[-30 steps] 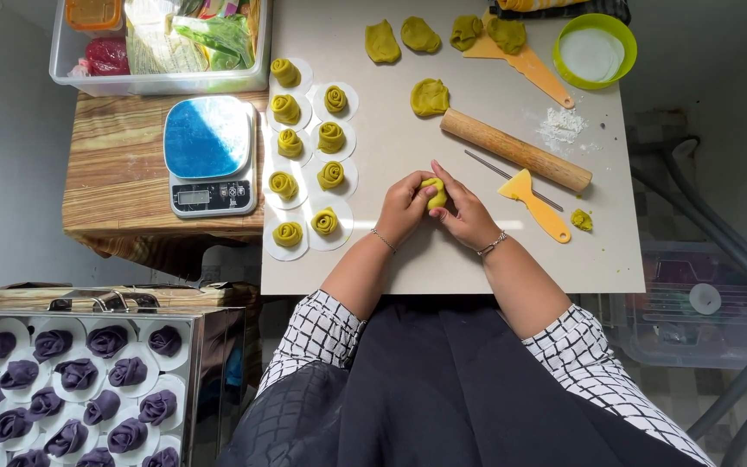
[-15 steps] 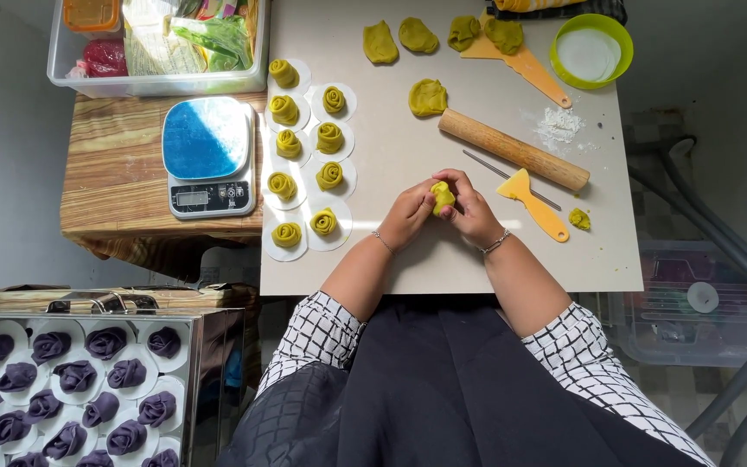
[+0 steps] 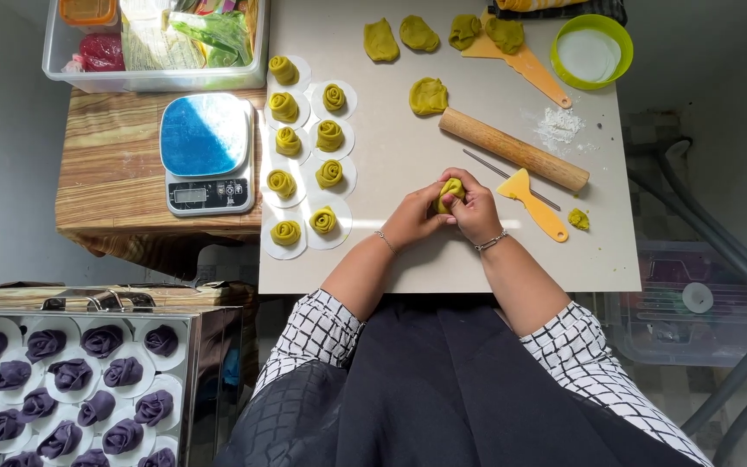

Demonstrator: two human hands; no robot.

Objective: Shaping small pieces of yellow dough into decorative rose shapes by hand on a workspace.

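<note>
My left hand (image 3: 412, 216) and my right hand (image 3: 475, 214) meet over the beige work mat (image 3: 443, 259), both closed around one yellow-green dough piece (image 3: 451, 190) that peeks out above the fingers. Left of my hands lie two columns of finished yellow-green dough roses (image 3: 285, 185) on round white papers. A wooden rolling pin (image 3: 513, 150) lies diagonally just beyond my right hand, with a yellow scraper (image 3: 531, 202) beside it. Flat dough discs (image 3: 428, 96) wait at the far edge of the mat.
A blue-topped kitchen scale (image 3: 206, 152) sits on a wooden table at the left, behind it a clear plastic box (image 3: 153, 43) of packets. A green bowl (image 3: 591, 52) holds white flour at the far right. A metal tray (image 3: 71, 389) of purple dough roses stands at lower left.
My hands have kept working the same dough piece, turning it slightly between the fingers. Nothing else has shifted.
</note>
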